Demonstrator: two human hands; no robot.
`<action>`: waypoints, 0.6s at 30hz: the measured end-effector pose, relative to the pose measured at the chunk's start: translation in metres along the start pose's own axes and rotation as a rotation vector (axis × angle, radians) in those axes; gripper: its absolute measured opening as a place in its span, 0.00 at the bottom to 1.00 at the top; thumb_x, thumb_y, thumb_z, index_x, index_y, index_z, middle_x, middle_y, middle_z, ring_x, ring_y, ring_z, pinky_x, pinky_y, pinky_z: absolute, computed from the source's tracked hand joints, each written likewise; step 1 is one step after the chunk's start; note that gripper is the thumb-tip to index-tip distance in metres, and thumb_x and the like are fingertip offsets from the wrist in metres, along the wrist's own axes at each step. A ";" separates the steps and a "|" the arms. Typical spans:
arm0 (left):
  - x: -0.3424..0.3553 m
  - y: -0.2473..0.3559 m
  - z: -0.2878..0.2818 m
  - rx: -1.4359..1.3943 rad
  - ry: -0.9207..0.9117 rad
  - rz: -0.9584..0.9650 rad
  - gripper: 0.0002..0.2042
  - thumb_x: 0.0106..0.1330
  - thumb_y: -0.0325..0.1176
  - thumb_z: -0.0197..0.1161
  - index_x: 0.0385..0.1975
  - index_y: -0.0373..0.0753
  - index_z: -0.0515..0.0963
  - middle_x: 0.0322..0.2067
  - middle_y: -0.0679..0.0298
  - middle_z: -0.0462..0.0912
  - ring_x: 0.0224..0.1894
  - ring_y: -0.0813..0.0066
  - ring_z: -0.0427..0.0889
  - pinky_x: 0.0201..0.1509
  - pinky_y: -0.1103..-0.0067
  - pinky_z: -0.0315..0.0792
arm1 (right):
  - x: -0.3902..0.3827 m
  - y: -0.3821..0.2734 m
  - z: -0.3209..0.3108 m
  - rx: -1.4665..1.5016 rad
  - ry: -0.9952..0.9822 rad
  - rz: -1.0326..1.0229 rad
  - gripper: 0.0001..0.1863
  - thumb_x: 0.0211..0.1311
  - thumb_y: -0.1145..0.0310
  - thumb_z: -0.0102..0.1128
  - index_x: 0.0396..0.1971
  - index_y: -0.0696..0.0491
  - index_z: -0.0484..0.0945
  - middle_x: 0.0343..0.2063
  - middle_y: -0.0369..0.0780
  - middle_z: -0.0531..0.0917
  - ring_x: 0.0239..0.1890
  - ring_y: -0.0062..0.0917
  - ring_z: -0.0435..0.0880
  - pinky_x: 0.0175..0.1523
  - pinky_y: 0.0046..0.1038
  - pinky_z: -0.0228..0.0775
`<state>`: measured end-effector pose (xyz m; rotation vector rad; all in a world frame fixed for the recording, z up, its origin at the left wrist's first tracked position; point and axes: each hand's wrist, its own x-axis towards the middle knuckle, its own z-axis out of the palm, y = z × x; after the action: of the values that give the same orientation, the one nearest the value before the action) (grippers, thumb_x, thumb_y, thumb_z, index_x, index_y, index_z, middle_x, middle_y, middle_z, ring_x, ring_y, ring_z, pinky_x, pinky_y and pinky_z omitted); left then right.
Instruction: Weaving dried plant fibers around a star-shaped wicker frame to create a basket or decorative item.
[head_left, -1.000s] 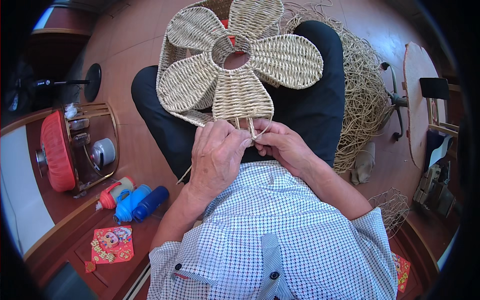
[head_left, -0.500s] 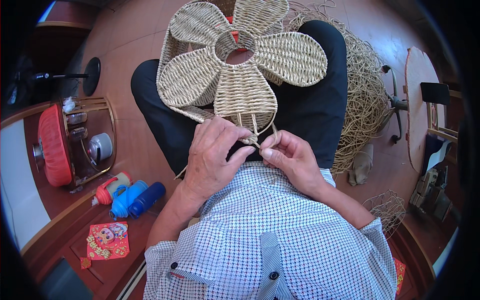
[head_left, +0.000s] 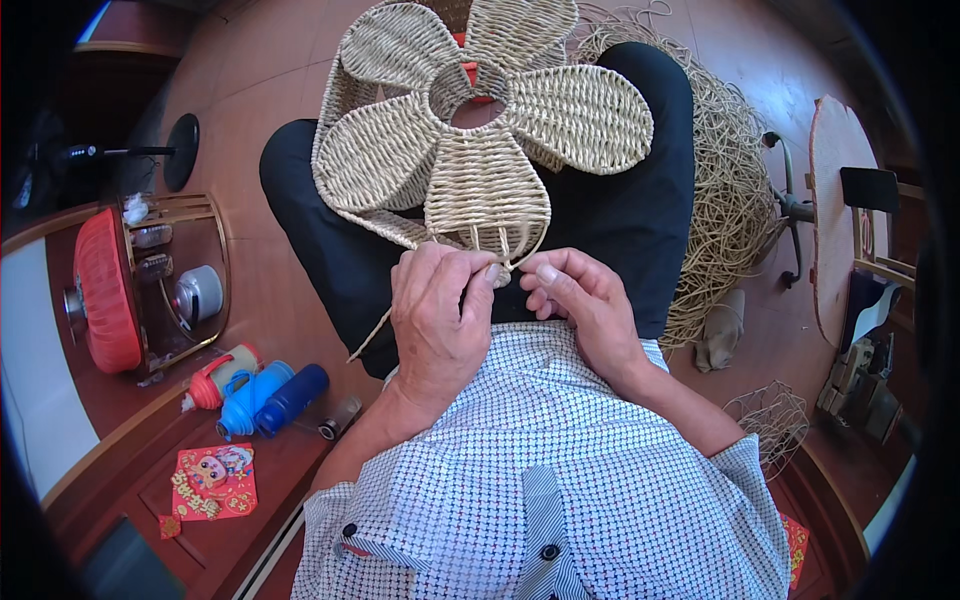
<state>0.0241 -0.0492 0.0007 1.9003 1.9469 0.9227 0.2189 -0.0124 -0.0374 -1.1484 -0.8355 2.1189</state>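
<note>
A flower-shaped wicker piece with several petals round an open centre rests on my lap, joined to a woven frame behind it. Below its lowest petal, bare cord strands run down to a small woven band. My left hand pinches this band between thumb and fingers. The fingers of my right hand are closed at the band's right side, thumb against forefinger, on a thin straw cord that curves up toward the petal. A loose cord end sticks out left of my left hand.
A large heap of straw cord lies on the floor to the right, beside a wheeled chair base. At left are a blue flask, a light blue flask, a glass jar and a rack with a red-covered basin.
My right hand has shifted slightly up, and its fingertips have drawn in beside the band. My left hand has turned a little more upright, and the glass jar beside that forearm now shows.
</note>
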 end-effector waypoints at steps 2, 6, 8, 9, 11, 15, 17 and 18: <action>0.001 0.004 0.001 -0.068 0.012 -0.145 0.06 0.65 0.23 0.75 0.40 0.37 0.86 0.35 0.61 0.82 0.38 0.62 0.81 0.45 0.68 0.75 | 0.004 0.000 0.004 0.029 -0.008 0.043 0.16 0.84 0.63 0.61 0.59 0.59 0.84 0.43 0.34 0.88 0.41 0.14 0.84 0.49 0.20 0.79; 0.000 -0.001 0.000 -0.092 -0.025 -0.190 0.07 0.66 0.24 0.76 0.41 0.38 0.86 0.35 0.62 0.82 0.37 0.64 0.81 0.44 0.69 0.74 | 0.014 0.006 0.000 0.165 -0.053 0.162 0.17 0.83 0.65 0.62 0.62 0.58 0.82 0.43 0.31 0.86 0.40 0.12 0.83 0.48 0.19 0.79; 0.000 -0.008 0.001 -0.055 -0.037 -0.042 0.07 0.66 0.24 0.75 0.42 0.39 0.87 0.35 0.63 0.82 0.38 0.64 0.80 0.45 0.68 0.73 | 0.020 0.007 -0.003 0.205 -0.094 0.191 0.17 0.83 0.66 0.61 0.63 0.58 0.82 0.41 0.30 0.85 0.38 0.11 0.81 0.47 0.19 0.77; 0.000 -0.007 0.000 -0.055 -0.038 -0.042 0.07 0.66 0.24 0.75 0.42 0.39 0.87 0.35 0.63 0.82 0.38 0.64 0.80 0.45 0.68 0.73 | 0.023 0.006 -0.004 0.244 -0.137 0.220 0.17 0.84 0.67 0.60 0.63 0.57 0.82 0.39 0.28 0.83 0.37 0.10 0.79 0.45 0.18 0.76; 0.000 -0.004 -0.003 0.020 -0.104 -0.003 0.07 0.67 0.25 0.74 0.42 0.40 0.87 0.34 0.63 0.80 0.39 0.62 0.80 0.47 0.67 0.72 | 0.028 0.004 -0.002 0.269 -0.164 0.261 0.16 0.84 0.67 0.59 0.63 0.57 0.82 0.38 0.28 0.82 0.36 0.10 0.77 0.43 0.18 0.74; 0.003 -0.001 -0.007 0.005 -0.165 0.003 0.06 0.68 0.26 0.72 0.42 0.40 0.87 0.34 0.63 0.79 0.41 0.61 0.80 0.49 0.66 0.70 | 0.043 0.006 -0.004 0.390 -0.263 0.388 0.14 0.84 0.68 0.57 0.60 0.55 0.82 0.36 0.27 0.78 0.33 0.10 0.73 0.39 0.16 0.68; 0.004 -0.001 -0.010 0.016 -0.195 0.007 0.05 0.68 0.25 0.71 0.42 0.40 0.87 0.34 0.62 0.79 0.41 0.60 0.81 0.48 0.66 0.70 | 0.048 0.001 -0.006 0.400 -0.294 0.407 0.11 0.84 0.68 0.57 0.57 0.54 0.82 0.37 0.28 0.78 0.33 0.10 0.72 0.38 0.16 0.68; 0.004 -0.001 -0.010 0.016 -0.196 0.007 0.05 0.68 0.25 0.71 0.42 0.40 0.87 0.34 0.62 0.79 0.41 0.60 0.81 0.48 0.66 0.70 | 0.049 -0.001 -0.007 0.409 -0.324 0.425 0.09 0.84 0.68 0.58 0.53 0.53 0.82 0.37 0.28 0.78 0.33 0.10 0.72 0.38 0.16 0.68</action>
<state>0.0172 -0.0478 0.0088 1.9269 1.8395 0.6955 0.2026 0.0254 -0.0640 -0.8270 -0.2666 2.7135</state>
